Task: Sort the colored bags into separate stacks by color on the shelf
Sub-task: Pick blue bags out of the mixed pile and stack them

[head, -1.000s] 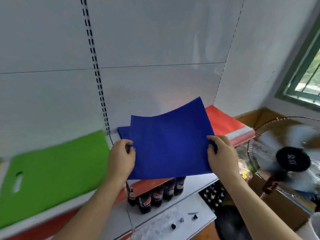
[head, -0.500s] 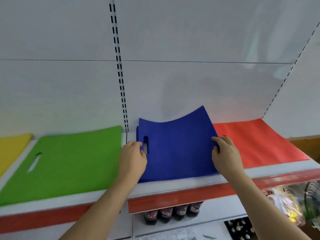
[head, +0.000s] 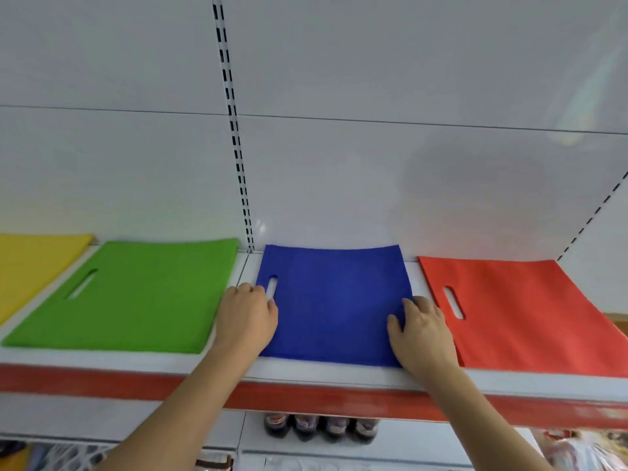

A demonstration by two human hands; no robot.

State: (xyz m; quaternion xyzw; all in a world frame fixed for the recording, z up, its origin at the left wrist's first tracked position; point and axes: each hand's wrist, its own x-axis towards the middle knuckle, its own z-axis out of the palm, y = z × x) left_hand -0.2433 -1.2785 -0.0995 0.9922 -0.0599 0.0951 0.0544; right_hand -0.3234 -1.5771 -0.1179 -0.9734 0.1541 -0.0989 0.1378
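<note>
Changed since a second ago: blue bag, previously lifted and bowed between both hands, now lowered flat onto shelf; curl along far edge gone, near edge squared to shelf front. Judged as placement step essentially complete; blue stack in position, release and final smoothing remaining.

Layout, largest first:
- Shelf: white deck, red front strip, running beneath both forearms.
- Green bag: flat, just left of left hand, apart from blue bag by a strip of bare shelf.
- Red bag: flat, just right of right hand, near edge touching or slightly under that hand; cannot tell which.
- Blue bag: flat between both hands, handle slot at left edge, just beyond left knuckles.
- Yellow bag: far left, partly out of frame.

Hands:
- Left hand: fingers curled at blue bag's left edge; grip on edge versus resting knuckles not determinable.
- Right hand: fingers spread and fairly straight, pressing down on blue bag's right near corner.

Blue bag appearance: uniform matte surface, no visible wrinkles; number of bags beneath not discernible.
</note>
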